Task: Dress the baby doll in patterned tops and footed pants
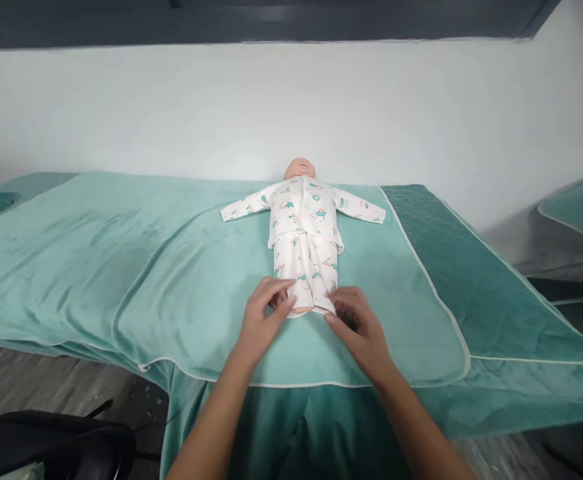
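A baby doll (300, 168) lies on its back with its head toward the wall. It wears a white printed long-sleeved top (305, 210) with the sleeves spread out to both sides. Matching white baby trousers (298, 257) cover its legs, and a little of the doll's skin shows at the left cuff. My left hand (265, 313) pinches the left trouser cuff between thumb and fingers. At the other cuff, my right hand (358, 325) has its thumb and fingers closed on the hem. The doll's hands are hidden in the sleeves.
Beneath the doll is a light green blanket (211, 293) with white piping, spread over a bed with a darker green quilted cover (466, 267). Behind stands a white wall (181, 113). A black chair (51, 440) is at the lower left, and another green-covered surface (581, 207) at right.
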Available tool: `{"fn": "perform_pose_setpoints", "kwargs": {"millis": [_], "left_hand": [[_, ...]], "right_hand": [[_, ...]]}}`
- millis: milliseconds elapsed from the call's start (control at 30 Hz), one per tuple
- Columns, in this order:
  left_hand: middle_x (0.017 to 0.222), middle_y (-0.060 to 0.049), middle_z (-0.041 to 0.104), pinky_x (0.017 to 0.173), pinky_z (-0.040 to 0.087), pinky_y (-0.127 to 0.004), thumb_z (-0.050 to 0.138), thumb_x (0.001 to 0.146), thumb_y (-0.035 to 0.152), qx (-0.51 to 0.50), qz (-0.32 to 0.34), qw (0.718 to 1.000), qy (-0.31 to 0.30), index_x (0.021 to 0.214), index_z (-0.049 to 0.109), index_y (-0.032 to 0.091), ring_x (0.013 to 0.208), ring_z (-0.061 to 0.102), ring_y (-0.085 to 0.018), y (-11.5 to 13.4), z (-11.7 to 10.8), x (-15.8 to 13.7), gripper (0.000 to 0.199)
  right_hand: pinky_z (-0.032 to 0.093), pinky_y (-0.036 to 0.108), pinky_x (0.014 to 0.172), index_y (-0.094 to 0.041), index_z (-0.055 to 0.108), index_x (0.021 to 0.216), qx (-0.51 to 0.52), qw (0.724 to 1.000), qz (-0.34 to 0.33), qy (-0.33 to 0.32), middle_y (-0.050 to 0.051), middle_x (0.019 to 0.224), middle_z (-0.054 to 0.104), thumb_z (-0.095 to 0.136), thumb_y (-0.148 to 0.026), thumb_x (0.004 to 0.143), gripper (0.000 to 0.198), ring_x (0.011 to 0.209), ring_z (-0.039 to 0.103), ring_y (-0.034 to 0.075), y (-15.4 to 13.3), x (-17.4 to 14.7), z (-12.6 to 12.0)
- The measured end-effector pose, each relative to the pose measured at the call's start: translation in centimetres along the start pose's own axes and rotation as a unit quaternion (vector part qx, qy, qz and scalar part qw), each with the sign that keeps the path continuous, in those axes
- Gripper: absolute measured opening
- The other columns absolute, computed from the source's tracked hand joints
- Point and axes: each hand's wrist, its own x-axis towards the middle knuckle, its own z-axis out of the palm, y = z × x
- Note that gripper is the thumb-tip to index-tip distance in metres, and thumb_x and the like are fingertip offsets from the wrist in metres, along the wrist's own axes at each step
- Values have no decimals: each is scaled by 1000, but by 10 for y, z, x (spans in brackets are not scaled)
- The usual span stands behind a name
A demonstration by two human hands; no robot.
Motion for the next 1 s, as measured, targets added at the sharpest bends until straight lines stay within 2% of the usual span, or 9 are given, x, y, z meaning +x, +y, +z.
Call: {"fn": "perform_pose_setpoints", "kwargs": {"millis": [67, 167, 267, 400, 567, 700, 800, 867, 1000], "left_hand": [[89, -2, 56, 71, 46, -26, 69, 86, 35, 37, 42, 998, -26, 114, 69, 27, 81, 56, -14, 1, 5, -6, 30], [91, -2, 53, 68, 46, -24, 71, 84, 33, 66, 62, 996, -26, 107, 72, 26, 82, 55, -13, 2, 12, -8, 24], [85, -1, 51, 65, 45, -24, 71, 85, 30, 61, 63, 996, 5, 95, 74, 24, 76, 53, -11, 3, 13, -7, 13], [83, 0, 55, 66, 45, -24, 71, 84, 24, 44, 65, 995, 56, 90, 74, 24, 73, 54, -11, 5, 9, -8, 7], [86, -1, 59, 69, 47, -25, 64, 89, 21, 72, 98, 989, 84, 91, 72, 23, 78, 58, -12, 3, 10, -16, 8], [91, -4, 56, 73, 48, -29, 62, 91, 24, 167, 137, 974, 66, 100, 71, 24, 86, 57, -16, 1, 17, -19, 13], [92, -6, 53, 75, 48, -31, 60, 91, 26, 266, 163, 949, 42, 107, 70, 26, 86, 53, -18, 1, 23, -18, 19], [90, -5, 51, 74, 47, -31, 59, 91, 26, 307, 167, 936, 47, 106, 70, 25, 84, 51, -18, 0, 27, -19, 19], [89, -5, 48, 72, 48, -30, 59, 90, 23, 271, 159, 945, 92, 104, 67, 22, 82, 51, -17, -3, 31, -22, 16]], "right_hand": [[47, 34, 73, -30, 66, 113, -31, 999, 2, 13, 4, 103, 55, 69, -28, 86, 27, 82, 53, 17, -1, -6, 3], [47, 33, 71, -29, 67, 108, -49, 998, 11, 23, 3, 99, 53, 67, -28, 87, 21, 79, 52, 16, 2, -4, 7], [47, 32, 70, -28, 68, 99, -22, 999, 26, 27, 3, 97, 55, 67, -28, 87, 12, 80, 54, 16, 2, 2, 6], [46, 30, 72, -26, 68, 88, 14, 997, 28, 64, 2, 93, 58, 70, -28, 86, 5, 87, 57, 17, -14, 6, 0], [44, 28, 71, -24, 65, 80, 38, 993, 45, 98, 0, 86, 57, 72, -31, 84, 11, 83, 55, 16, -34, 5, -5], [44, 28, 72, -24, 63, 81, 18, 992, 79, 99, 0, 86, 58, 70, -34, 85, 13, 83, 55, 16, -26, -2, -4], [45, 28, 70, -23, 62, 85, 19, 989, 107, 98, 0, 85, 59, 67, -37, 86, 15, 81, 56, 16, -14, -8, -1], [45, 28, 69, -23, 61, 87, 26, 987, 119, 105, 0, 84, 59, 66, -38, 87, 16, 78, 56, 16, -8, -11, 0], [46, 28, 68, -23, 61, 90, 34, 984, 132, 113, 0, 84, 61, 67, -39, 86, 17, 77, 57, 17, -2, -12, 1]]}}
